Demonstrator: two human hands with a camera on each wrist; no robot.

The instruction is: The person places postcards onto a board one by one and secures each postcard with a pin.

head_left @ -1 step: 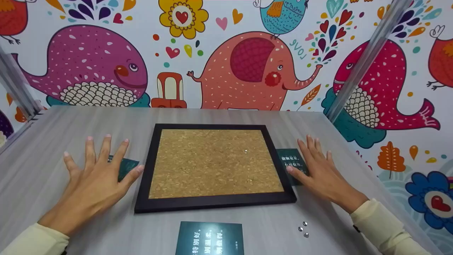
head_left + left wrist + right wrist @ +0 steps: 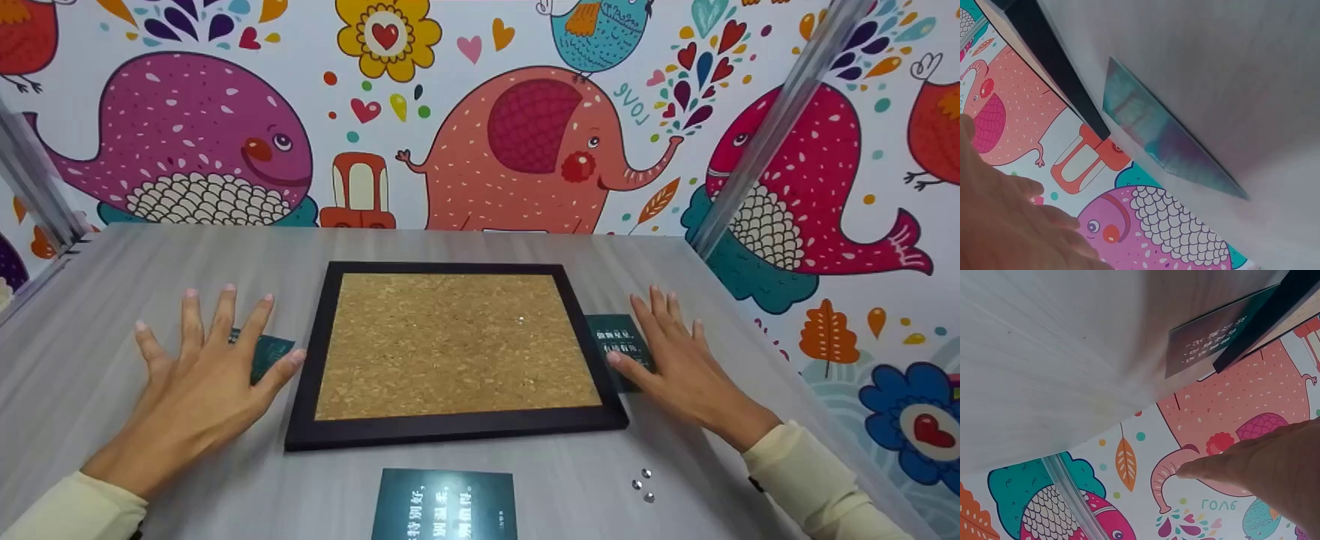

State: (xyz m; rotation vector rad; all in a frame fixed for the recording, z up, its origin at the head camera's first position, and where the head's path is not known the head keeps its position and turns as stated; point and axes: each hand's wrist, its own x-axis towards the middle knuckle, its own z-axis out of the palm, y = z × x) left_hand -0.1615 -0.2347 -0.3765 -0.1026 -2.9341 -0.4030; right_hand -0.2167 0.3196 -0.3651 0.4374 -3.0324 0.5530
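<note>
A cork board [image 2: 457, 341] in a black frame [image 2: 450, 433] lies flat on the table between my hands. To its left, my left hand [image 2: 199, 382] spreads its fingers above a dark green card [image 2: 271, 358], covering part of it in the head view. The left wrist view shows that card [image 2: 1157, 135] lying beside the frame. On the other side my right hand [image 2: 682, 375] is stretched out with nothing in its grasp, its thumb overlapping another green card [image 2: 616, 337]. White lettering shows on this card [image 2: 1213, 340] in the right wrist view, against the frame's edge.
A third green card [image 2: 446, 502] with white writing lies at the table's near edge. Three small silver tacks [image 2: 637, 485] sit front right, and a tiny silver dot [image 2: 521, 320] shows on the cork. A patterned wall [image 2: 457, 45] stands behind the table [image 2: 262, 244].
</note>
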